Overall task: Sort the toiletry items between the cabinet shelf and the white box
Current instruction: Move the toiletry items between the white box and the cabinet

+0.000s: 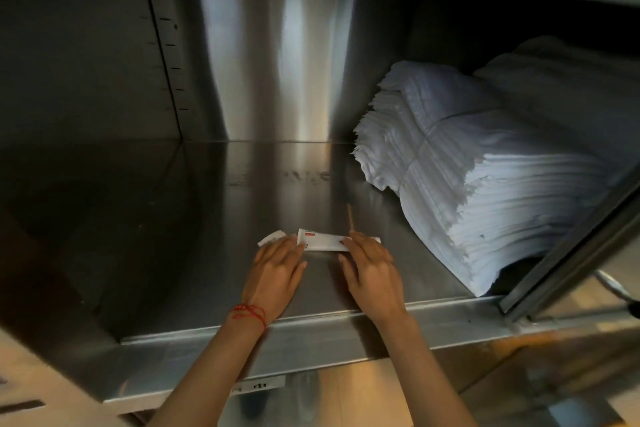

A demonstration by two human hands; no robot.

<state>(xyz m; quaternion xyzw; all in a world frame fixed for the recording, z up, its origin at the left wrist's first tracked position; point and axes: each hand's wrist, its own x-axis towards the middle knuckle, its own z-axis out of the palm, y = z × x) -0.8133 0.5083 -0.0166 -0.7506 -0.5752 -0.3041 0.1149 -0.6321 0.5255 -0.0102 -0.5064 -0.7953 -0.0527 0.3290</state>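
A small white toiletry packet (323,241) with a red label lies flat on the steel cabinet shelf (207,218). My left hand (275,272), with a red thread at the wrist, touches the packet's left end with straight fingers and partly covers a torn white scrap (272,238). At the packet's right end my right hand (372,269) rests its fingertips on it. A thin wooden stick (350,216) lies just behind the packet. No white box is in view.
A tall tied stack of white cloths (485,177) fills the right side of the shelf, with another pile (571,87) behind it. A sliding door frame (571,253) slants across at the right. The shelf's front lip (311,329) runs under my wrists.
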